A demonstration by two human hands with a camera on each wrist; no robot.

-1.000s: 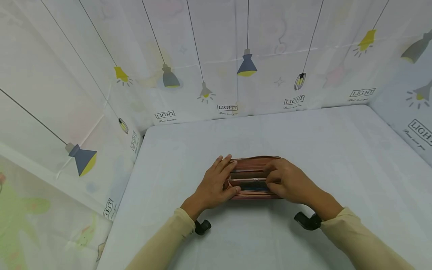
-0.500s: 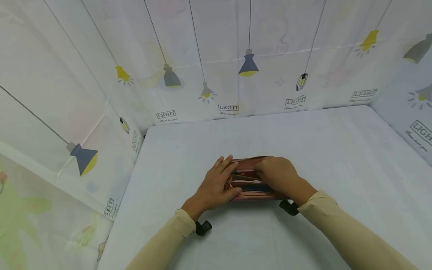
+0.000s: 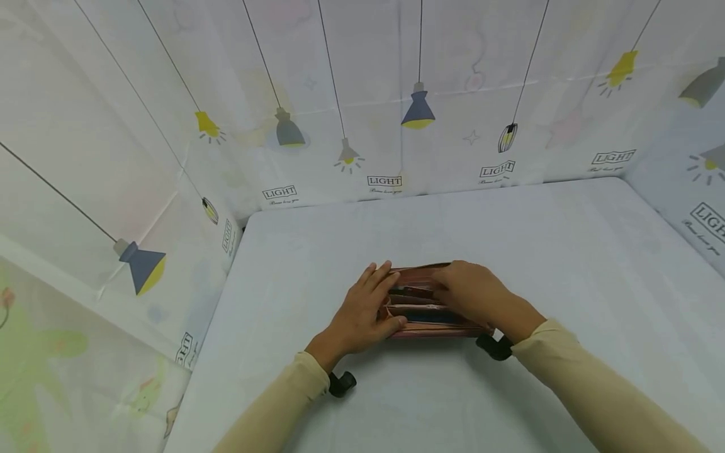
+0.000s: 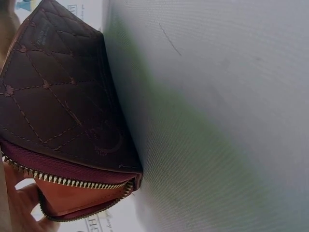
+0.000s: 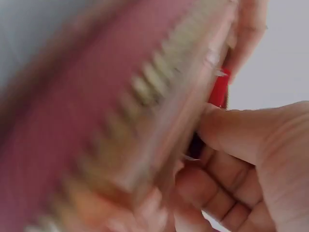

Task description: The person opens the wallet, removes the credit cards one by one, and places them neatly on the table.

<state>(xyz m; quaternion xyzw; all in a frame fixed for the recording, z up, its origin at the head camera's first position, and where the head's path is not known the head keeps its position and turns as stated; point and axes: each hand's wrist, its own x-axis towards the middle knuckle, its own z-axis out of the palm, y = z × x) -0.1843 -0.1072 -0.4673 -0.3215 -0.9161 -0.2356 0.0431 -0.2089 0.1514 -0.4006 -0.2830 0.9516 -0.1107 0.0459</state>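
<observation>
We have a long brown wallet (image 3: 421,302) lying near the middle of the table (image 3: 566,251), a little toward the near edge, its zip undone and its pockets spread open to us. Our left hand (image 3: 359,314) holds the wallet's left end, fingers laid along the far side and thumb pressed on the near flap, keeping it open. Our right hand (image 3: 472,296) reaches into the middle pockets with fingers curled; from the right wrist, the thumb and fingers (image 5: 231,130) seem to pinch a red card (image 5: 218,88) inside, though that view is blurred. From the left wrist we see the quilted outer cover (image 4: 58,96) and the gold zip teeth (image 4: 72,181) gaping at the end. As we judge it, the opening is done and the card is gripped but not yet drawn clear of its slot.
</observation>
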